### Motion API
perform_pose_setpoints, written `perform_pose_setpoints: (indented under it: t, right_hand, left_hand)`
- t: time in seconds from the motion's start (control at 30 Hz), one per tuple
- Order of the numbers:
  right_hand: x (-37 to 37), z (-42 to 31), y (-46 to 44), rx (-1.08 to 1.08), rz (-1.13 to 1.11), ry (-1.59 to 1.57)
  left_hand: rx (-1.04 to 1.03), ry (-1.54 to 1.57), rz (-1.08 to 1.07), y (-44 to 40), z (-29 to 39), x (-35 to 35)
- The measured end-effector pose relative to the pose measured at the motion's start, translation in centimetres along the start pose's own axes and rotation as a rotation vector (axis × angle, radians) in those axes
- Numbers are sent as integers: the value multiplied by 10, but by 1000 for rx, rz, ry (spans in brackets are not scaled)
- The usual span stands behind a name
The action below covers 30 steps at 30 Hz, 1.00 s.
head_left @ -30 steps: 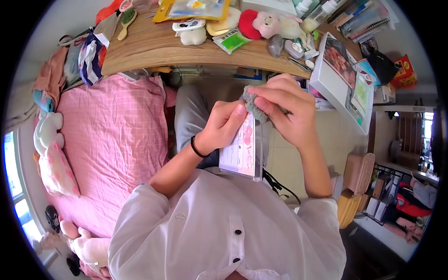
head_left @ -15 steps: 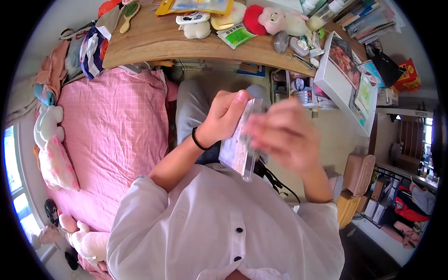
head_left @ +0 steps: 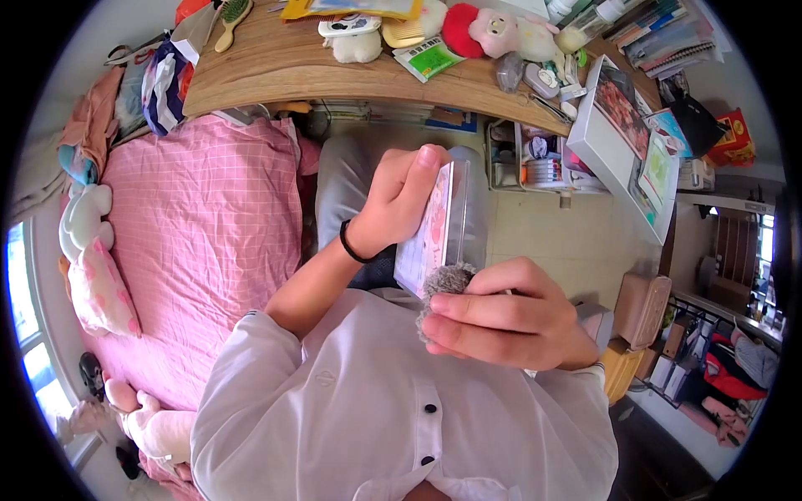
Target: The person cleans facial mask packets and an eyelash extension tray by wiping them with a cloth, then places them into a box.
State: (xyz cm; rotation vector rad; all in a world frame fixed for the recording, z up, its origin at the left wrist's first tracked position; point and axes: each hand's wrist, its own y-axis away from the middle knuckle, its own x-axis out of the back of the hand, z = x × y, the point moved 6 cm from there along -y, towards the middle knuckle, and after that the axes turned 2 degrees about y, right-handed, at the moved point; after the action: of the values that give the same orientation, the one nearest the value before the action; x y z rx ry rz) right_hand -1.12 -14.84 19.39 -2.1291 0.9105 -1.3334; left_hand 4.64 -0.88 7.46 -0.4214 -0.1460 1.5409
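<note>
My left hand (head_left: 399, 200), with a black band on its wrist, grips a clear flat case (head_left: 455, 209) by its upper left side. The case is tilted over my lap, and a pink printed sheet shows on its face. My right hand (head_left: 501, 317) pinches a fuzzy grey cloth (head_left: 447, 288) between thumb and fingers. The cloth touches the lower end of the case and hides its bottom corner.
Ahead is a wooden desk (head_left: 276, 79) with plush toys (head_left: 493, 33), a green packet (head_left: 428, 58) and a hairbrush (head_left: 230, 23). A white box (head_left: 601, 138) stands at its right. A pink bed (head_left: 200, 217) lies left, a suitcase (head_left: 645, 311) right.
My right hand has moved the grey cloth from the top of the case down to its lower end. My left hand still holds the case, now turned a little more edge-on.
</note>
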Motion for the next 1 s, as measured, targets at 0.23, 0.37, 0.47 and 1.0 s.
perform_pose_setpoints:
  t: [0.23, 0.37, 0.47, 1.0]
  right_hand:
    - [8, 57, -11, -156, 159, 59]
    - [10, 63, -10, -429, 160, 77]
    - [6, 66, -5, -546, 93, 21]
    - [-7, 54, 12, -270, 227, 269]
  left_hand:
    - [-144, -365, -190, 1, 18, 1]
    - [-297, -308, -209, -9, 28, 2]
    - [-333, -445, -252, -11, 33, 7]
    - [519, 792, 282, 29, -39, 17]
